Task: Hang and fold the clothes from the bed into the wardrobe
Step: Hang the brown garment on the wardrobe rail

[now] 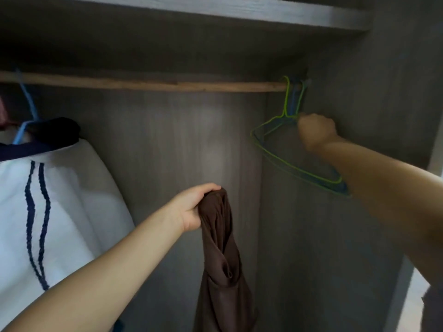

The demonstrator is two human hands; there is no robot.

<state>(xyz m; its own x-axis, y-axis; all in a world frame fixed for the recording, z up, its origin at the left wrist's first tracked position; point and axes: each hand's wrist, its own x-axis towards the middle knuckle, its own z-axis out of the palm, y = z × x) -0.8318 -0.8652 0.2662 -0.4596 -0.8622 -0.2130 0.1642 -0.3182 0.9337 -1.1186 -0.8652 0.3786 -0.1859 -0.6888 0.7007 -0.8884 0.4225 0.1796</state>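
A: Right hand is up in the upper right of the frame, fingers curled in at the neck of the wire hangers, just under their hooks. The fingertips are turned away, so I can't say which hanger it has, or whether it truly grips one.

B: Those hangers are green and blue, bunched at the far right end of the wooden rail, hard against the wardrobe's side wall. Not much room there; the forearm crosses in front of their lower bars.

A: And the left hand, centre and lower, is clenched around the top of the brown garment. Thumb over the bunched cloth, fingers wrapped behind it.

B: The garment hangs straight down from that fist, twisted on itself, and runs off the bottom edge of the frame. It is inside the wardrobe opening, in front of the grey back panel, touching nothing else that I can see.

A: Open room is the middle stretch. The rail is bare from the blue hanger at the far left all the way over to the bunch on the right.

B: That blue hanger carries a white garment with dark blue stripes, filling the lower left. A shelf runs along the top of the frame, above the rail.
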